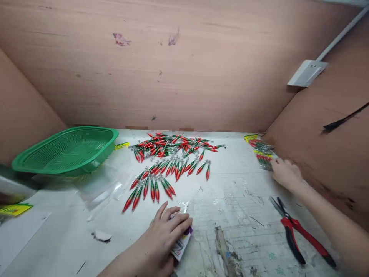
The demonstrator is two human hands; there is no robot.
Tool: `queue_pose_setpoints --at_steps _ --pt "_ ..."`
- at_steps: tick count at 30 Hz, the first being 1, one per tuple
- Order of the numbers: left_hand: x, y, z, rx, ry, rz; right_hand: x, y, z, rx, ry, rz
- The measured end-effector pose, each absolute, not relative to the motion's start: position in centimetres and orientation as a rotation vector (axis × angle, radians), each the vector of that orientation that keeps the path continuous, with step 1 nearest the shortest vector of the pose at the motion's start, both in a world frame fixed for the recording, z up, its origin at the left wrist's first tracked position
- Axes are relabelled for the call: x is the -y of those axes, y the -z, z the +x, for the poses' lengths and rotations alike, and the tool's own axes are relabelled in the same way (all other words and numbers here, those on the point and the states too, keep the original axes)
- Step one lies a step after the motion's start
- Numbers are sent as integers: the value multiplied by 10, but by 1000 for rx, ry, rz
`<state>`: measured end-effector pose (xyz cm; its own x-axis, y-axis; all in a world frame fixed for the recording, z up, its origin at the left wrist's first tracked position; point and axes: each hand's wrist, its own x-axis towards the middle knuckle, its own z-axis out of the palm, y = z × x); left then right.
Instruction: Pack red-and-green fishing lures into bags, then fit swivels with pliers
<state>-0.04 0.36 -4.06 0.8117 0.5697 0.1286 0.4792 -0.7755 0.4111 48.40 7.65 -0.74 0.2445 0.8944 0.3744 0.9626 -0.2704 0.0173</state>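
Note:
My left hand (170,234) rests at the front with its fingers curled over a small white-and-purple packet (181,248), mostly covered by the hand. At the right wall, my right hand (286,175) pinches the edge of a clear bag of fishing lures (263,159) with a yellow header; its fingertips are partly blurred. Another bag of lures (258,144) lies just behind it. Loose red-and-green lures with hooks form a pile (173,146) at the back middle. Nearer to me, several lures (155,188) are spread in rough rows.
Red-handled pliers (300,234) lie below my right forearm. On the left are a green plastic basket (69,150), clear plastic bags (98,188) and a yellow label (15,209). A worn strip (223,250) is at the front. Board walls enclose the table; a socket (307,73) sits right.

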Motion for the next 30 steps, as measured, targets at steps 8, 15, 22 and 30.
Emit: queue_pose_setpoints --at_steps 8,15,22,30 --pt "40 57 17 -1338 -392 2532 -58 15 326 2196 -40 -1716" --pt "49 80 -1 -1007 -597 2831 -71 31 180 2271 -346 -1580" --pt "61 68 -13 -1458 -677 2657 -74 31 145 2198 -374 -1786" --pt "50 59 -50 -1625 -752 2586 -63 37 183 2127 -416 -1730"
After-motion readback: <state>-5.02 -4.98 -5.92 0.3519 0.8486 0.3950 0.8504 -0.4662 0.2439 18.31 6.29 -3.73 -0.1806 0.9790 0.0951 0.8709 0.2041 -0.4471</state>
